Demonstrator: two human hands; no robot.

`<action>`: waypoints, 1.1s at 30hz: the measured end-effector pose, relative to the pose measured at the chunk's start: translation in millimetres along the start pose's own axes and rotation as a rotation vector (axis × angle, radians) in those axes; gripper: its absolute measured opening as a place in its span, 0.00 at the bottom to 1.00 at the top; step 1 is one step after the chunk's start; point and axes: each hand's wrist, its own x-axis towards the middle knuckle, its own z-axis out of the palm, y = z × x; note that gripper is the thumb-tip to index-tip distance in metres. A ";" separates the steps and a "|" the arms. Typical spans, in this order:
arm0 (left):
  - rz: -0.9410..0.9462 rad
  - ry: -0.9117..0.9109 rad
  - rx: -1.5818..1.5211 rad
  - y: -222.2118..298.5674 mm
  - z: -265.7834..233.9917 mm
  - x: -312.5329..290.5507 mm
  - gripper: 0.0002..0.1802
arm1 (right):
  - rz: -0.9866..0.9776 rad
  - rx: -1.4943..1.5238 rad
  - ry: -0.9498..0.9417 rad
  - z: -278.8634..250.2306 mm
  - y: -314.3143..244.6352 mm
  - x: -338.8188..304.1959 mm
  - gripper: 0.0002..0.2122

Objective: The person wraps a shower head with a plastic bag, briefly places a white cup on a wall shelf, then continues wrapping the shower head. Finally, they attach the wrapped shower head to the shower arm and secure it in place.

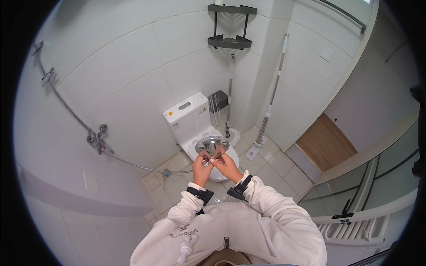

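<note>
Both my hands meet in front of me over the toilet. My left hand and my right hand are closed together, thumbs nearly touching, at the near edge of a round, mirror-like chrome shower head. Its shiny back reflects my fingers, and the handle is mostly hidden by my hands. A metal hose runs from the wall mixer to my left hand. Thin pale streaks like water jets rise beyond the shower head, in front of the toilet tank. The toilet bowl lies partly hidden beneath it.
A dark bin-like box and a toilet brush or mop with a white head stand beside the toilet. A flat mop leans on the wall at right. Above hangs a corner shelf. A white rack is at lower right.
</note>
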 end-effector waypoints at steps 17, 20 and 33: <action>-0.025 -0.057 -0.033 -2.3 15.4 3.6 0.15 | -0.015 0.032 0.086 -11.6 -4.9 -6.6 0.12; -0.020 -0.054 -0.023 -3.8 16.9 2.5 0.15 | -0.027 0.038 0.079 -13.7 -3.1 -8.0 0.12; -0.029 -0.108 0.011 -0.9 21.5 4.4 0.14 | -0.029 -0.004 0.102 -17.4 -10.3 -13.6 0.13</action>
